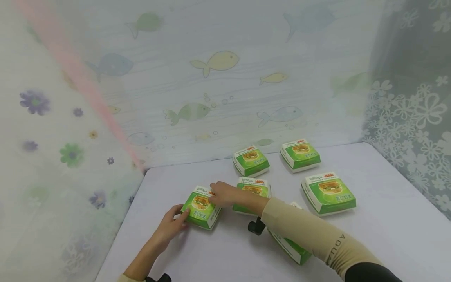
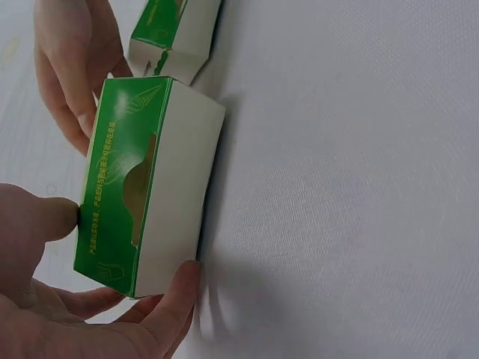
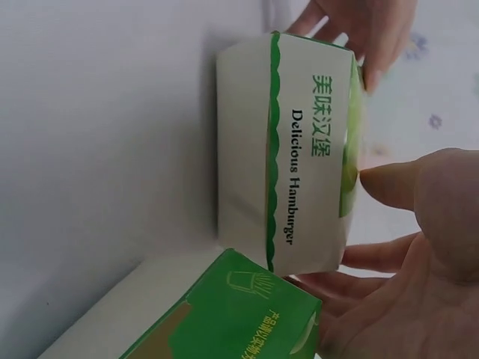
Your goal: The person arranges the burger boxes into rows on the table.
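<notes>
A green-and-white hamburger box sits on the left part of the table, between both hands. My left hand grips its near left corner, thumb on the lid and fingers along the side; the left wrist view shows this hand at the box's end. My right hand holds the far right corner; in the right wrist view its thumb touches the top edge, with the fingers behind the box partly hidden. Close to the right stands another hamburger box, partly covered by the right hand and wrist.
More hamburger boxes stand on the white table: one at the back, one at the back right and one at the right. Another box lies partly beneath the right forearm. Patterned curtains border the table.
</notes>
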`<act>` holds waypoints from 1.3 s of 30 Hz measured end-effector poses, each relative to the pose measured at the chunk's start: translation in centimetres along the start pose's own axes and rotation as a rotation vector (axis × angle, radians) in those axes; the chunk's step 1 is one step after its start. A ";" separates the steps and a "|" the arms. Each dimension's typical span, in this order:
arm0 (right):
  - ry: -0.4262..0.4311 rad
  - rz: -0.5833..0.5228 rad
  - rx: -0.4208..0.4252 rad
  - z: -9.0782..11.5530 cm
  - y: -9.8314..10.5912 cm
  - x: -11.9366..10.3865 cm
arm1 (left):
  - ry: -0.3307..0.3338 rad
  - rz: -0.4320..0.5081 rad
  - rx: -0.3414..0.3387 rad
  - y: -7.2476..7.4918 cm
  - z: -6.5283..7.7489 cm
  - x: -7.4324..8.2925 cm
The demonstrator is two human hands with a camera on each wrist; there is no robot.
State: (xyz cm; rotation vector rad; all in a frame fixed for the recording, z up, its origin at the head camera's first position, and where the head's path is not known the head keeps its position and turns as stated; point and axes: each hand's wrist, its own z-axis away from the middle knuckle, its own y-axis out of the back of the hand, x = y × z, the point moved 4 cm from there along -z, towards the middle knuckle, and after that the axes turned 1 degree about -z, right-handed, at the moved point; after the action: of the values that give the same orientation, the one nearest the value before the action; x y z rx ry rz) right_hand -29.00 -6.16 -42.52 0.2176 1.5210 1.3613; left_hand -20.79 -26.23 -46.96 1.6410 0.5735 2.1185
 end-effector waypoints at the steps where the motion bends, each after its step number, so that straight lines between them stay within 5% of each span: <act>1: 0.005 -0.001 -0.003 0.0 0.0 0.0 | -0.003 0.000 -0.001 0.0 -0.1 0.0; 7: 0.004 -0.004 0.000 0.1 -0.1 -0.2 | -0.027 0.002 -0.013 0.4 -0.7 0.0; 19: -0.130 0.030 0.019 0.7 -0.3 -0.6 | -0.040 0.015 -0.044 1.3 -1.8 0.0; 31: -0.064 0.030 0.011 0.9 1.2 -0.4 | 0.010 0.025 -0.039 1.1 0.1 0.6; 39: -0.067 -0.042 0.015 0.9 0.4 -0.1 | -0.015 0.048 -0.036 0.8 -0.8 0.2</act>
State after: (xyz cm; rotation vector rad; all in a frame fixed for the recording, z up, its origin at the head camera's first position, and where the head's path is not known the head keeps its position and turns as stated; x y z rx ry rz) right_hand -28.39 -5.56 -41.97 0.2369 1.4719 1.2976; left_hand -21.64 -26.88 -46.57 1.6655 0.4940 2.1357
